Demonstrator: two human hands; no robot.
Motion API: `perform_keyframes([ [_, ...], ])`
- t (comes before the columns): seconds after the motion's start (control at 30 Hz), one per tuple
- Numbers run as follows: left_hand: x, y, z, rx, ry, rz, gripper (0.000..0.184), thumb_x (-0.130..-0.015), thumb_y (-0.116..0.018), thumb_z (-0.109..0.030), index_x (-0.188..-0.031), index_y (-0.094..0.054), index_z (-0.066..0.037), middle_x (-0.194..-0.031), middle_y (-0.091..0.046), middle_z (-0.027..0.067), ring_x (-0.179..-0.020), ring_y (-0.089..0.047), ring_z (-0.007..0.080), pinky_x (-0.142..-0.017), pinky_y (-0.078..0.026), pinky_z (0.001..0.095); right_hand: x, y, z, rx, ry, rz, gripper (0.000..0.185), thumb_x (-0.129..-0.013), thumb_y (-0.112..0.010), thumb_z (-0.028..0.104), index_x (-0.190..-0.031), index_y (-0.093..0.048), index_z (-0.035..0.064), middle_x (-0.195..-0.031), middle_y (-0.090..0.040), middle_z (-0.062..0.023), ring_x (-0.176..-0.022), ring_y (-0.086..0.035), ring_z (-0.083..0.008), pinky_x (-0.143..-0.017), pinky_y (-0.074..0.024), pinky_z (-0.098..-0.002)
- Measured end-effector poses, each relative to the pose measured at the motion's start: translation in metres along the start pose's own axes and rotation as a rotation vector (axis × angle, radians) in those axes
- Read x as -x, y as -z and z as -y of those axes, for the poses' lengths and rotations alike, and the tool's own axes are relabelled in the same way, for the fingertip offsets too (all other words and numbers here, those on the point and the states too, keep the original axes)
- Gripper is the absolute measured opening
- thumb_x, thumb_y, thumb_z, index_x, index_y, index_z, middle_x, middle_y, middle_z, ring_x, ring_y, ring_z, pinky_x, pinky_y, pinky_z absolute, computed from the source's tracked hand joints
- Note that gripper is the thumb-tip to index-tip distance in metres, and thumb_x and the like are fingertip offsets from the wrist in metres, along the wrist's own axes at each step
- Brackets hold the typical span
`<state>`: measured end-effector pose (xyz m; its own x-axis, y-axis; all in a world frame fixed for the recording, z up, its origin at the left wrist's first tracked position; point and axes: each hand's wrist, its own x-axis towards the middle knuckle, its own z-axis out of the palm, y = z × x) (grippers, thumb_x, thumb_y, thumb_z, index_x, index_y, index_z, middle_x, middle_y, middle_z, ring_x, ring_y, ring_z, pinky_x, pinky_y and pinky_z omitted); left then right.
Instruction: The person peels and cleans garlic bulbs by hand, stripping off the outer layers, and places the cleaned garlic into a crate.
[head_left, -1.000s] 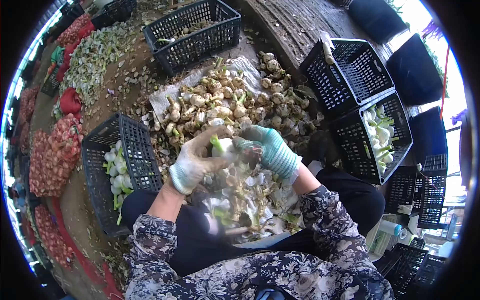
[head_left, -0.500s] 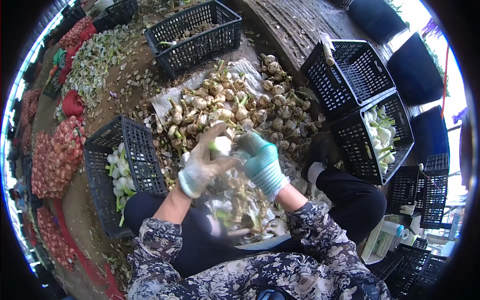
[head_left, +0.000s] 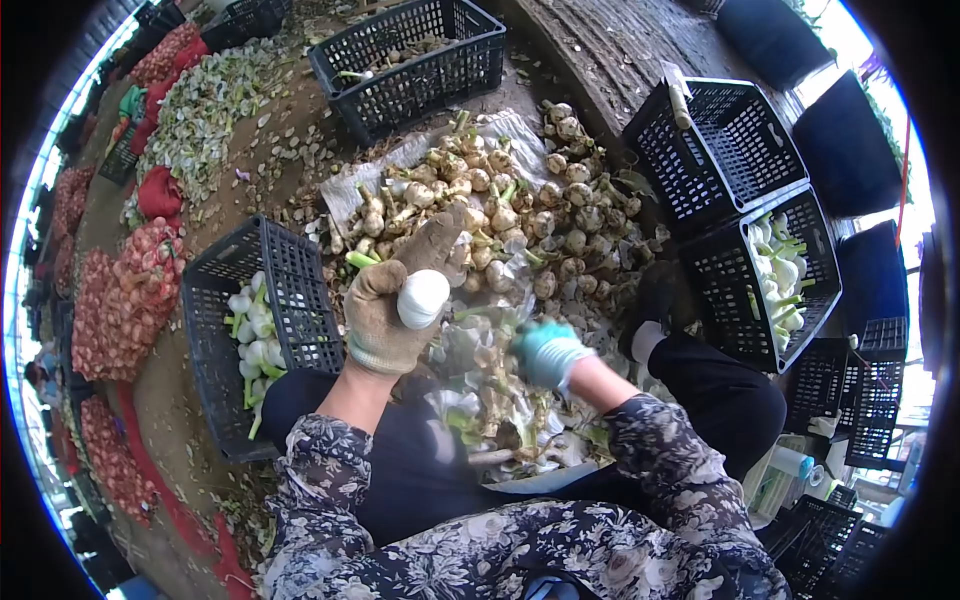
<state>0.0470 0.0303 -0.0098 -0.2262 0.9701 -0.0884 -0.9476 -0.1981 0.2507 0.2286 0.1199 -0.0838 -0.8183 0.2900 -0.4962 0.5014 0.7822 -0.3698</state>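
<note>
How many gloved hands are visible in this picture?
2: the left hand, holding a white garlic bulb, and the right hand, blurred, over the peelings. Others may be hidden.

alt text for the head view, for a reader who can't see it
A gloved left hand holds a white garlic bulb; the gloved right hand, blurred, is above scattered peelings. Brownish bulbs lie heaped beyond, with black crates holding white bulbs at either side.

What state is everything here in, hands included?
Round white garlic bulb: peeled, held
Left hand in soiled knitted glove: holding that bulb
Right hand in teal knitted glove: blurred, grip unclear
Heaped brownish garlic bulbs: unpeeled
Pale papery peelings: scattered
Black plastic crate left of heap: holding white bulbs
Black plastic crate at right: also holding white bulbs
Reddish mesh sack: bulging
</note>
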Motion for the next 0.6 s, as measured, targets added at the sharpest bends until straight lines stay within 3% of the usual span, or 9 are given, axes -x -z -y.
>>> perform_keyframes([
  [0.1, 0.001, -0.003, 0.004, 0.003, -0.008, -0.083, 0.051, -0.078, -0.046, -0.007, -0.125, -0.042, 0.011, -0.129, -0.048, 0.0196, -0.115, -0.052, 0.0273, -0.096, -0.044, 0.0378, -0.003, 0.013, -0.01, -0.906, -0.002, -0.339, 0.019, -0.081, -0.058, 0.018, -0.094, -0.065, 0.0055, -0.091, -0.064, -0.0153, -0.083, -0.062, -0.0345, -0.079, -0.0487, -0.0383],
  [0.2, -0.003, 0.011, 0.006, -0.007, -0.055, -0.168, 0.047, -0.082, -0.044, -0.01, -0.123, -0.043, 0.014, -0.132, -0.043, 0.0229, -0.127, -0.038, 0.031, -0.109, -0.026, 0.0441, 0.008, 0.049, 0.01, -0.298, 0.07, -0.347, 0.045, -0.071, -0.065, 0.006, -0.115, -0.055, 0.0059, -0.111, -0.057, -0.0184, -0.097, -0.057, -0.0342, -0.087, -0.0455, -0.04],
  [0.23, -0.005, 0.013, 0.005, -0.175, -0.066, -0.074, 0.044, -0.086, -0.042, -0.011, -0.123, -0.044, 0.012, -0.131, -0.045, 0.0211, -0.123, -0.043, 0.0291, -0.104, -0.036, 0.0419, -0.002, 0.035, 0.011, -0.199, -0.099, -0.275, 0.07, -0.067, -0.067, 0.006, -0.131, -0.039, 0.0055, -0.125, -0.047, -0.0212, -0.111, -0.049, -0.0353, -0.094, -0.0415, -0.0405],
  [0.3, -0.007, 0.007, 0.013, -0.431, -0.085, -0.235, 0.041, -0.09, -0.038, -0.013, -0.124, -0.046, 0.008, -0.127, -0.05, 0.0178, -0.119, -0.048, 0.0252, -0.1, -0.04, 0.0364, -0.001, 0.024, 0.008, -0.629, 0.201, -0.5, 0.086, -0.07, -0.073, 0.015, -0.139, -0.024, -0.0001, -0.135, -0.038, -0.0245, -0.125, -0.039, -0.0327, -0.099, -0.0374, -0.0374],
  [0.37, -0.002, 0.012, 0.028, -0.834, -0.099, -0.188, 0.041, -0.092, -0.038, -0.016, -0.127, -0.046, 0.003, -0.128, -0.05, 0.0129, -0.114, -0.05, 0.0188, -0.096, -0.041, 0.03, 0.015, 0.036, 0.037, -1.391, 0.316, -0.366, 0.086, -0.072, -0.072, 0.003, -0.141, -0.019, -0.0002, -0.136, -0.04, -0.0157, -0.114, -0.047, -0.0166, -0.091, -0.0427, -0.0272],
  [0.5, -0.008, 0.023, 0.041, -0.822, -0.064, -0.052, 0.062, -0.092, -0.047, -0.032, -0.138, -0.025, 0.003, -0.136, -0.039, 0.0162, -0.124, -0.04, 0.0211, -0.106, -0.029, 0.0311, 0.005, 0.031, 0.029, -1.36, 0.103, -0.486, 0.055, -0.073, -0.068, -0.002, -0.123, -0.047, 0.0034, -0.101, -0.058, -0.009, -0.077, -0.056, -0.0173, -0.069, -0.0508, -0.0272],
  [0.53, -0.012, 0.03, 0.039, -0.832, -0.177, -0.048, 0.057, -0.094, -0.044, -0.027, -0.137, -0.026, 0.006, -0.139, -0.034, 0.0169, -0.127, -0.035, 0.0207, -0.107, -0.027, 0.0315, -0.009, 0.023, 0.0, -2.348, 0.1, -0.388, 0.041, -0.077, -0.066, 0.005, -0.115, -0.051, 0.001, -0.092, -0.059, -0.0077, -0.075, -0.057, -0.0174, -0.065, -0.05, -0.0265],
  [0.57, -0.011, 0.024, 0.034, -0.87, -0.208, -0.142, 0.055, -0.094, -0.043, -0.024, -0.136, -0.026, 0.007, -0.139, -0.034, 0.0169, -0.127, -0.035, 0.0209, -0.107, -0.026, 0.0316, 0.001, 0.031, -0.026, -1.432, -0.22, -0.682, 0.038, -0.08, -0.067, 0.017, -0.11, -0.052, -0.0015, -0.094, -0.058, -0.0074, -0.076, -0.057, -0.0172, -0.065, -0.0499, -0.0265],
  [0.6, -0.011, 0.019, 0.028, -0.905, -0.239, -0.236, 0.053, -0.094, -0.042, -0.021, -0.136, -0.026, 0.007, -0.139, -0.034, 0.0168, -0.127, -0.035, 0.0211, -0.108, -0.025, 0.0317, 0.006, 0.027, -0.075, -1.596, 0.015, -0.812, 0.039, -0.085, -0.057, 0.018, -0.118, -0.047, -0.0013, -0.108, -0.054, -0.0115, -0.092, -0.054, -0.0197, -0.077, -0.0483, -0.0306],
])
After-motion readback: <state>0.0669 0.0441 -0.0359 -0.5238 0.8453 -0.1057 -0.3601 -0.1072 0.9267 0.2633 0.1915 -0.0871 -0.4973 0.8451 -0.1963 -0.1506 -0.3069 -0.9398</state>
